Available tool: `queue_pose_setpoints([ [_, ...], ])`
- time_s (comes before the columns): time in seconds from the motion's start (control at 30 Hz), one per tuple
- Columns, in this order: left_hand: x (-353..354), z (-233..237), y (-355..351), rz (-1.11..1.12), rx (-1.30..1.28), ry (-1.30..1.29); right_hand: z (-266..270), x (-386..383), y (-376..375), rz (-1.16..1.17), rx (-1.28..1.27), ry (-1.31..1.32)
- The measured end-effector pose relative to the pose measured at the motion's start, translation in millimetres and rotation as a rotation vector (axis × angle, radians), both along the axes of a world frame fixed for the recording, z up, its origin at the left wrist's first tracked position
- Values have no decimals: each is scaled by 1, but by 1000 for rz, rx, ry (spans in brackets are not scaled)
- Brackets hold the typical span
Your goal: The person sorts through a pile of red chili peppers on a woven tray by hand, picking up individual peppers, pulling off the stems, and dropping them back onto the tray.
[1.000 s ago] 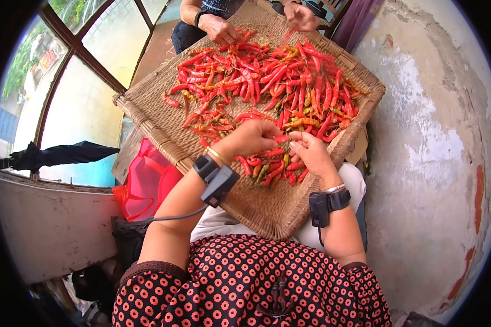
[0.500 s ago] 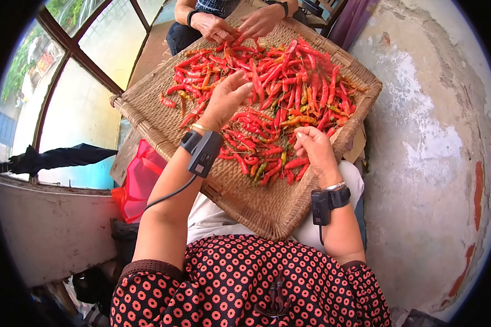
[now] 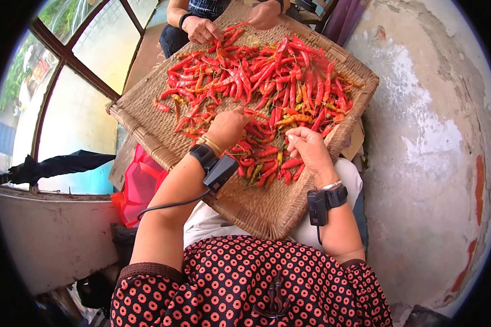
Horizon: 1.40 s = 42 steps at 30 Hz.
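A heap of red chili peppers [image 3: 305, 71], with some orange and greenish ones, lies on a square woven tray [image 3: 251, 210]. My left hand [image 3: 227, 128] is over the near-left part of the peppers, its fingers curled down among them; what they grip, if anything, is hidden. At the tray's near-right side, my right hand [image 3: 306, 146] is closed in a pinch, thumb against the fingers, above the nearest peppers. Whatever may be between those fingertips is too small to name.
Across the tray, another person's hands [image 3: 203, 30] hold a red pepper. Left of the tray are a red plastic bag [image 3: 142, 185], a dark folded umbrella [image 3: 73, 162] and a window. A worn plaster wall [image 3: 420, 180] stands to the right.
My left hand has moved down and its fingers have curled onto the peppers. My right hand has barely moved. The other person's hands have drawn apart, with a pepper between them.
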<state>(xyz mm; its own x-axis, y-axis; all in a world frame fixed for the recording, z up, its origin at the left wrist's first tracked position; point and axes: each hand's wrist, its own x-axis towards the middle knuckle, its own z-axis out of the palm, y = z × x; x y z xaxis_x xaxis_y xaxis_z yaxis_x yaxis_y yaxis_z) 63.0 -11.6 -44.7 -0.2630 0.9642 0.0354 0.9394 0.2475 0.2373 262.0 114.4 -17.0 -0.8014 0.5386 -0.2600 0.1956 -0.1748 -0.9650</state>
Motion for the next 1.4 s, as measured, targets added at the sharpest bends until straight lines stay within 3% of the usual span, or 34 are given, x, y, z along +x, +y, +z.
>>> queue_pose_setpoints([
  [0.23,7,1,2,-28,-47,175,-6,2,-1,126,129,-86],
  [0.4,17,25,-2,-23,32,109,-10,1,-1,107,240,-123],
  [0.5,40,48,-5,-63,101,-55,-14,1,-1,81,433,44],
  [0.57,50,52,-6,-118,126,-152,-13,0,2,229,822,118],
  [0.6,54,52,-7,-172,149,-253,-11,1,1,227,822,117],
  [0.67,55,51,-6,-190,165,-278,-6,2,-2,390,149,-33],
  [0.7,54,53,-6,-188,111,-300,-5,2,-2,406,79,-95],
  [0.8,38,50,-8,-205,40,-353,5,2,-4,326,209,-232],
  [0.87,17,52,-7,-192,35,-323,-3,1,-1,236,147,-171],
  [0.93,-10,54,-1,-38,152,-320,-5,0,1,84,173,-46],
  [1.0,-32,56,8,274,449,-394,-1,0,0,74,148,-53],
  [1.03,-38,56,9,302,610,-183,-2,1,0,78,166,-58],
  [1.13,-37,51,15,283,418,-88,-3,1,2,72,177,-49],
  [1.17,-42,36,17,105,383,-59,-4,1,2,67,167,-37],
  [1.2,-30,41,20,66,274,-95,-6,0,3,66,166,-37],
  [1.4,-25,12,36,2,354,327,2,3,4,-25,-38,28],
])
